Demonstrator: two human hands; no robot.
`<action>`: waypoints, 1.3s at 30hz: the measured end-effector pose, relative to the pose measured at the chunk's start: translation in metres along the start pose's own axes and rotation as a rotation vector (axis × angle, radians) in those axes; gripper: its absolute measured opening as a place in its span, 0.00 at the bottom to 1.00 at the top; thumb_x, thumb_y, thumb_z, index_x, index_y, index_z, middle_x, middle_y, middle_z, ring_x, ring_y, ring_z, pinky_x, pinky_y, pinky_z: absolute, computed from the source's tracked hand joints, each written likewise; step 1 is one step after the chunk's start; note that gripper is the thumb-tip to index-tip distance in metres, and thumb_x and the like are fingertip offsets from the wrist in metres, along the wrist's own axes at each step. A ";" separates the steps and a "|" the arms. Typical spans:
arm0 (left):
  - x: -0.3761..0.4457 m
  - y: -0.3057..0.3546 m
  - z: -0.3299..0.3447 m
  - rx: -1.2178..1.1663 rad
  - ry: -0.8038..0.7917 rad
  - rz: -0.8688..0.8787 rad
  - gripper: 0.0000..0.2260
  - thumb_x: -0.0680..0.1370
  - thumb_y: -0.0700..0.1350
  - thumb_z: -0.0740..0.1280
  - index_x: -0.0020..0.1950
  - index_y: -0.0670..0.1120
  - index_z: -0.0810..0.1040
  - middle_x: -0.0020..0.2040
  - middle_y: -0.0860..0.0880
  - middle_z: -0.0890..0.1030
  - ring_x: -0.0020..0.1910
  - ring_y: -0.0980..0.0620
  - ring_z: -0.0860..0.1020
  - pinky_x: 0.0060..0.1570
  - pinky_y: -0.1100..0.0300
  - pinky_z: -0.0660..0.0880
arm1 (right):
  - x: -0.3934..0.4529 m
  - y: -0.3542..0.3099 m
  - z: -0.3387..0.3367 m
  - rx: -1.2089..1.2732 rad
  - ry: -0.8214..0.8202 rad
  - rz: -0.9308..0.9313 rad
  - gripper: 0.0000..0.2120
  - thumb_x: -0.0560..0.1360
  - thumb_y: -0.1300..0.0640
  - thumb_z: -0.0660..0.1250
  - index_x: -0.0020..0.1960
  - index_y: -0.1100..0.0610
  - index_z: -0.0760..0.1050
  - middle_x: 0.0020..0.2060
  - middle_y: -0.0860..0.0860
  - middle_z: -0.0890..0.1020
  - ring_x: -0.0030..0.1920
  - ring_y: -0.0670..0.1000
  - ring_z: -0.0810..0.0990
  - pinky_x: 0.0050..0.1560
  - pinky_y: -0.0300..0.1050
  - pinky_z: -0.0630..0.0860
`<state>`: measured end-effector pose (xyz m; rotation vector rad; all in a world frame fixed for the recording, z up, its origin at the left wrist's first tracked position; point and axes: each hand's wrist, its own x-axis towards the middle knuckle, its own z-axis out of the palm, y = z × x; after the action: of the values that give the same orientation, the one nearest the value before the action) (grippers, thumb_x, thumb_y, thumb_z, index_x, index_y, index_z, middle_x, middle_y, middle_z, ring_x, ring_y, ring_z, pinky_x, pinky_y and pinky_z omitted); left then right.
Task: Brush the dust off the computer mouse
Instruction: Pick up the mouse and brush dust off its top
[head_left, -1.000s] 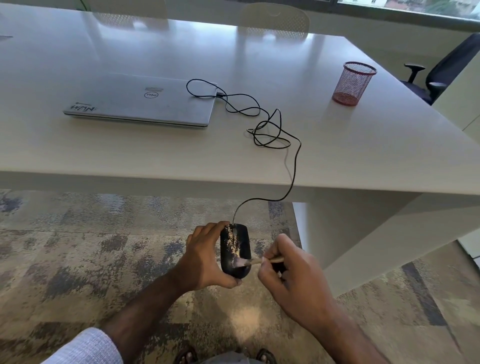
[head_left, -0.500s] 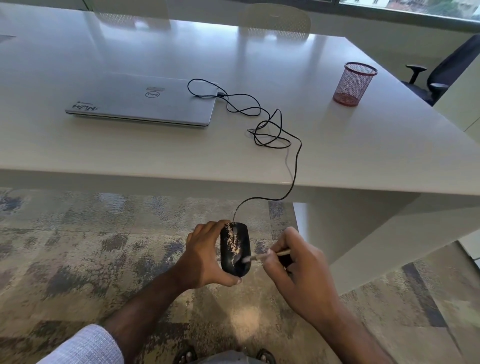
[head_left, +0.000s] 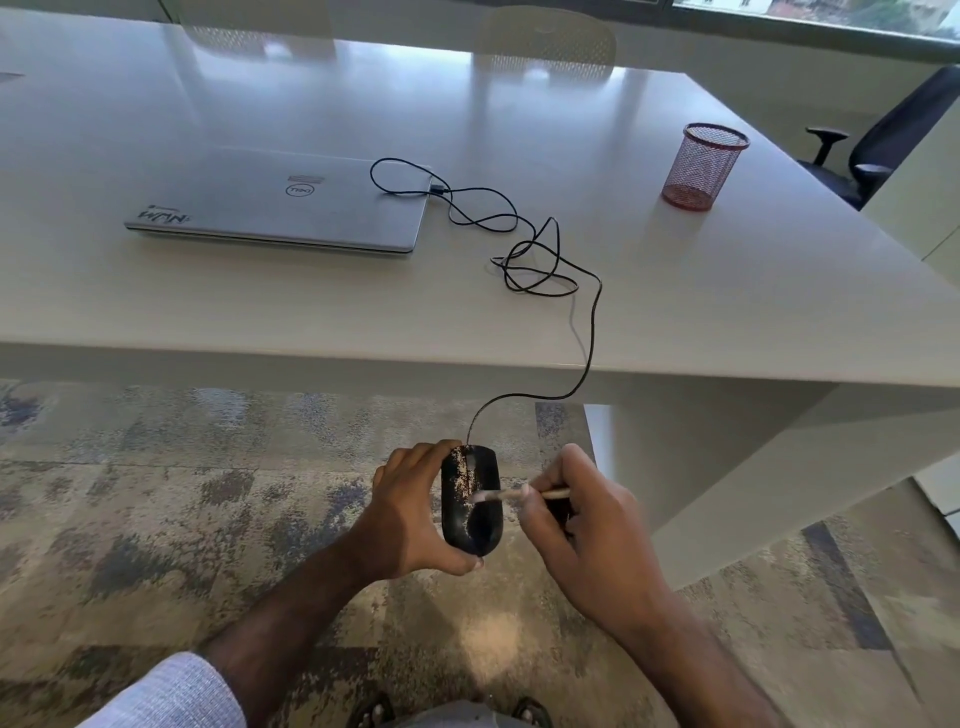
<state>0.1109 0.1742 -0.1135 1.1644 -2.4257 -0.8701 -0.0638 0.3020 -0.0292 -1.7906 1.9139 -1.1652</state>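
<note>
My left hand (head_left: 410, 512) grips a black wired computer mouse (head_left: 480, 519) from its left side, holding it in the air in front of the table, over the carpet. Pale dust speckles the mouse's left half and front. My right hand (head_left: 582, 530) pinches a small brush (head_left: 506, 494) with a light handle; its bristle tip touches the middle of the mouse's top. The black cable (head_left: 589, 332) runs from the mouse's front up over the table edge to a loose coil.
A closed silver laptop (head_left: 280, 205) lies on the white table (head_left: 727, 312), with the cable plugged into its right side. A red mesh pen cup (head_left: 704, 166) stands at the back right. A black office chair (head_left: 883, 145) is beyond the table. Patterned carpet (head_left: 156, 493) lies below.
The brush tip has moved from the mouse's rear up to its middle. The rear of the mouse now looks cleaner. My left hand keeps the same hold.
</note>
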 end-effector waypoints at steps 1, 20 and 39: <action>0.000 0.000 0.000 0.002 -0.001 0.005 0.56 0.51 0.63 0.79 0.75 0.52 0.63 0.64 0.58 0.70 0.60 0.57 0.64 0.57 0.58 0.59 | 0.000 0.000 0.001 -0.017 -0.013 0.006 0.10 0.77 0.55 0.68 0.42 0.50 0.68 0.29 0.42 0.72 0.28 0.45 0.69 0.30 0.33 0.62; -0.002 -0.001 0.000 0.001 -0.005 0.018 0.55 0.51 0.64 0.78 0.75 0.52 0.63 0.64 0.58 0.70 0.62 0.56 0.65 0.60 0.56 0.61 | 0.003 -0.003 0.001 0.051 0.005 0.007 0.09 0.78 0.53 0.67 0.42 0.48 0.68 0.28 0.41 0.71 0.28 0.46 0.69 0.29 0.35 0.63; 0.002 -0.006 0.003 0.028 0.010 0.015 0.56 0.50 0.67 0.77 0.75 0.54 0.63 0.61 0.62 0.67 0.58 0.59 0.63 0.55 0.57 0.60 | -0.002 0.001 0.001 0.034 -0.108 -0.042 0.07 0.72 0.53 0.66 0.41 0.51 0.68 0.31 0.47 0.77 0.31 0.49 0.74 0.29 0.41 0.70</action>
<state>0.1113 0.1711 -0.1196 1.1563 -2.4425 -0.8268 -0.0638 0.3031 -0.0310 -1.8451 1.7934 -1.0840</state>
